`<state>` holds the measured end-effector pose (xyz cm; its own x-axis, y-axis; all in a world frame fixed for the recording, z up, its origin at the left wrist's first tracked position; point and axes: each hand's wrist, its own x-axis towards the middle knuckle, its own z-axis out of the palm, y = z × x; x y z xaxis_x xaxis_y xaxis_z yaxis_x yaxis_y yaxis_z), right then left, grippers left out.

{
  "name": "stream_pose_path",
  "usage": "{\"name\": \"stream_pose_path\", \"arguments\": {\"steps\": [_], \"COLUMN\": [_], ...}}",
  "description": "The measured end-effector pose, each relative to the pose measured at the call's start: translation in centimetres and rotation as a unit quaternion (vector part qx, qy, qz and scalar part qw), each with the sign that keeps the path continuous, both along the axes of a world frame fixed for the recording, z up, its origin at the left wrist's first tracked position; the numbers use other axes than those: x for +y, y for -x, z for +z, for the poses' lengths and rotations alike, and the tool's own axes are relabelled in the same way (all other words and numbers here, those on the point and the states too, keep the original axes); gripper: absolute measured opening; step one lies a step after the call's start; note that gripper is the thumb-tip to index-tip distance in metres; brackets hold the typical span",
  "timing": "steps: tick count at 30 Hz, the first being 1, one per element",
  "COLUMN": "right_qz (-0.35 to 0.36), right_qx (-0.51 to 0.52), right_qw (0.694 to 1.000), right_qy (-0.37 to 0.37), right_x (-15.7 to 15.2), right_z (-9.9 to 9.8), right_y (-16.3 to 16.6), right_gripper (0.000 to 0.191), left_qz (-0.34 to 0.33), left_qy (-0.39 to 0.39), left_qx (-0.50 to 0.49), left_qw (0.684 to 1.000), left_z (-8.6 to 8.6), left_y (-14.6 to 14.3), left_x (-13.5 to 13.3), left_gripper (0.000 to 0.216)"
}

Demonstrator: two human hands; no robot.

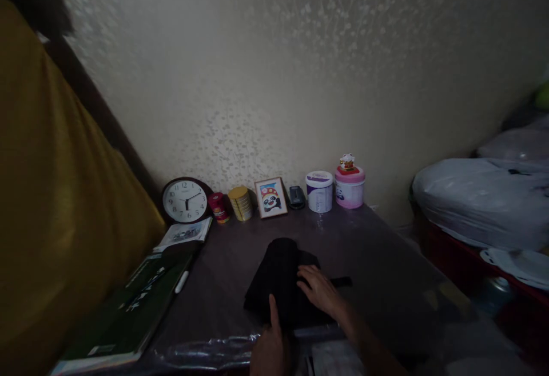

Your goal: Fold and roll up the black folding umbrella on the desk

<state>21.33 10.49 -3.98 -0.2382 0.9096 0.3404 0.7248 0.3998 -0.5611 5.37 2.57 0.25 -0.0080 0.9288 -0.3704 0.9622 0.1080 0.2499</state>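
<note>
A folded black cloth item [278, 273] lies near the front of the dark table, a short black strap [342, 281] sticking out on its right. Too dark to tell whether it is a garment or a bag. At its front edge is my left hand [270, 350], its index finger stretched out over the cloth; the other fingers are mostly hidden. My right hand [319, 285] rests on the right part of the cloth, palm down, with its fingers extended and slightly bent.
Along the wall stand a clock [186, 200], a red can [219, 208], a gold tin [241, 202], a framed panda picture [271, 197], a dark device [296, 196], a white tub [319, 193] and a pink tub [350, 190]. Green book [128, 307] and white marker [182, 281] lie left.
</note>
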Motion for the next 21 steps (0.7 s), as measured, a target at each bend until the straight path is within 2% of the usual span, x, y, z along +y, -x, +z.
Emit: {"name": "stream_pose_path", "arguments": {"steps": [2,4,6,7,9,12,14,18,21], "right_qz": [0.029,0.102,0.156,0.161,0.109,-0.071,-0.138,-0.159,-0.157], "right_qx": [0.001,0.007,0.026,0.045,0.09,0.142,0.151,0.184,0.226], "right_qw": [0.999,0.994,0.983,0.98,0.982,0.985,0.976,0.965,0.954], "right_qy": [0.019,0.048,0.092,0.112,0.123,0.069,0.067,0.1,0.121], "right_x": [-2.7,-5.4,-7.0,-7.3,-6.5,-3.6,-1.5,0.7,1.2], "right_z": [0.1,0.7,1.7,2.0,2.4,1.6,0.5,-1.4,-1.7], "right_y": [0.1,0.0,-0.5,-1.0,-2.3,-4.1,-4.7,-4.7,-4.3], "right_gripper": [0.023,0.02,0.02,0.021,0.023,0.027,0.03,0.032,0.034], "left_qz": [0.0,-0.004,-0.009,-0.008,0.001,0.013,0.011,0.007,0.005], "left_qy": [0.0,0.004,0.008,0.008,-0.001,-0.014,-0.017,-0.014,-0.019], "left_qx": [-0.001,0.001,-0.01,-0.018,-0.032,-0.046,-0.059,-0.071,-0.075], "left_qw": [1.0,1.0,1.0,1.0,0.999,0.999,0.998,0.997,0.997], "left_z": [-0.4,-0.9,-1.4,-1.5,-1.7,-1.8,-1.9,-2.1,-2.2], "left_y": [0.3,0.5,0.7,0.8,0.9,1.0,1.0,1.3,1.3], "left_x": [0.1,0.2,0.2,0.3,0.2,0.1,0.1,0.3,0.3], "left_gripper": [0.066,0.066,0.067,0.068,0.068,0.067,0.067,0.068,0.067]}}
